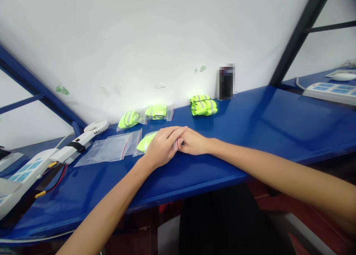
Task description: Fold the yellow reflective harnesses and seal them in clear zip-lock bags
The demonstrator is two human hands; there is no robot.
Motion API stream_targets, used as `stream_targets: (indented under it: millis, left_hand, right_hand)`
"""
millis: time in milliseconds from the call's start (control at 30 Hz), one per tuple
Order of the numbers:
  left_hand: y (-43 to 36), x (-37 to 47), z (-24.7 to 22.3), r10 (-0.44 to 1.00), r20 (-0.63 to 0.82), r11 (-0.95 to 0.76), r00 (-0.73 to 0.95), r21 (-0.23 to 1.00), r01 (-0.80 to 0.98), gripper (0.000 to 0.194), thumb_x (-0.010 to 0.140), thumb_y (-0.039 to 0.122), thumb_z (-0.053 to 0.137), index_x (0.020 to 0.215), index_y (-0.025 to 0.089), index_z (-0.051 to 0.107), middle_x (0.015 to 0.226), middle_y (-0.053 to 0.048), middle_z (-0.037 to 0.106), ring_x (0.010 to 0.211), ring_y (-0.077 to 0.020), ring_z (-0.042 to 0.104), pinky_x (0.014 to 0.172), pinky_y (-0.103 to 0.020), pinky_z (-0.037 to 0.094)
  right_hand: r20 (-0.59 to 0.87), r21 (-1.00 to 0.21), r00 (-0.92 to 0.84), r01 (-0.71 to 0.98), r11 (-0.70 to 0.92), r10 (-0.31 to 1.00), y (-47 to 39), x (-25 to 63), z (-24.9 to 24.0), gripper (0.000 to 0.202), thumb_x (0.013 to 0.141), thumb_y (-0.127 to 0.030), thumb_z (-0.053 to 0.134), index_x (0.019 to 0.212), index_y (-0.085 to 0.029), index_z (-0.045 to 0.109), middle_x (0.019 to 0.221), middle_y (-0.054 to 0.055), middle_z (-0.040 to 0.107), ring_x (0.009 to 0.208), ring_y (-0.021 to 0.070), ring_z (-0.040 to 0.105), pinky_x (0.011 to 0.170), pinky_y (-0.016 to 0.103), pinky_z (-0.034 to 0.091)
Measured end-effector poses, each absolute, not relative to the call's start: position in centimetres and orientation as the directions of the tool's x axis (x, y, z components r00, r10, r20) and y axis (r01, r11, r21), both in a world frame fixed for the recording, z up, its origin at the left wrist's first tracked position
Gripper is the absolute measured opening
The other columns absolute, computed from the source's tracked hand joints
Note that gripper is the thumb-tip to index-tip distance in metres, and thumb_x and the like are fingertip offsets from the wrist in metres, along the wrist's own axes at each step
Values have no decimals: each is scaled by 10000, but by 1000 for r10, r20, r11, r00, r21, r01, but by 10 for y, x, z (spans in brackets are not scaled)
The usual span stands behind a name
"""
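Note:
A clear zip bag with a folded neon-yellow cloth item [146, 143] inside lies at the front middle of the blue table. My left hand [164, 145] covers the bag's right part, its thumb and fingers closed at the red-lined zip edge. From the right, my right hand [193, 140] meets it at that same edge; its fingertips are partly hidden behind the left hand and look closed on the bag. To the left, flat clear zip bags [107, 149] lie on the table.
Against the wall stand two bagged neon-yellow bundles, one left [130, 119] and one nearer the middle [156, 112]. Unbagged folded neon-yellow cloth with grey stripes [203, 105] and a pixelated dark object [226, 82] are farther right. A white handheld fan [96, 127], power strip [26, 169] and cables occupy the left.

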State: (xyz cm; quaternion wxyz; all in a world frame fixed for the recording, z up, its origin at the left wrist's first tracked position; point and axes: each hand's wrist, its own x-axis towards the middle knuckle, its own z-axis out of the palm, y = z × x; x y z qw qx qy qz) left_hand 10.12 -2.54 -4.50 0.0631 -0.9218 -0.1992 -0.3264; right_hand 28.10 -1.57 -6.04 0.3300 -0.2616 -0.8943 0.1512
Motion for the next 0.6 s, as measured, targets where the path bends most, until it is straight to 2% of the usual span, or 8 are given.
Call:
stream_targets:
  millis: [100,167,267,367,400,467,533,600]
  left_hand:
    - [-35,103,-39,290,665,-938,688,53,344,477,899,296,548,1357,186,474,1305,-154,591,1225,-277,556,1025,-454,470]
    - [-38,100,-36,299,763,-938,573,127,322,415,901,311,532,1301,202,513,1257,-131,616,1173,-260,591,995,-441,497]
    - [-35,90,-31,428,880,-859,208,324,397,246,953,287,435,1130,216,590,1002,-63,681,933,-188,669,862,-367,553]
    - [-22,80,-24,625,780,-720,4,575,388,229,948,341,455,1010,190,615,840,-41,669,810,-167,669,793,-334,559]
    - [-17,78,-21,727,685,-652,38,672,351,239,937,356,469,1017,185,615,830,-44,674,810,-173,672,776,-332,563]
    - [-11,75,-16,874,422,-482,240,820,309,274,923,378,474,1044,181,622,872,-67,705,849,-199,687,761,-345,570]
    - [-11,74,-10,868,263,-423,422,837,347,262,900,364,504,1029,186,647,968,-83,723,937,-224,684,820,-368,561]
    - [-15,73,-4,815,237,-487,530,775,402,231,882,322,526,1016,203,672,1076,-73,712,1034,-236,656,910,-380,530]
  right_hand:
    - [467,-469,-655,386,794,594,-10,285,-59,188,794,-108,502,890,-143,660,943,83,694,877,210,630,793,316,494]
    - [435,-538,-662,353,766,610,-9,287,-56,211,815,-110,478,859,-160,679,905,55,697,867,190,631,811,303,489]
    - [373,-732,-651,231,641,661,-8,288,-51,247,837,-142,457,788,-171,698,820,24,691,836,172,628,824,295,484]
    - [270,-901,-639,96,422,720,-7,285,-52,251,811,-183,466,713,-154,695,732,26,681,746,174,612,779,307,491]
    - [247,-935,-652,35,354,717,-6,284,-53,252,798,-196,468,692,-146,690,735,39,689,732,180,611,765,315,493]
    - [232,-968,-673,-87,236,702,0,284,-56,289,801,-239,450,650,-132,672,790,80,709,716,194,614,738,333,498]
    - [218,-976,-644,-123,181,734,7,288,-57,370,852,-303,415,627,-129,652,791,102,707,674,193,607,725,345,498]
    - [212,-975,-572,-68,213,792,14,293,-56,438,912,-374,397,643,-134,647,737,86,688,665,185,606,775,348,491]
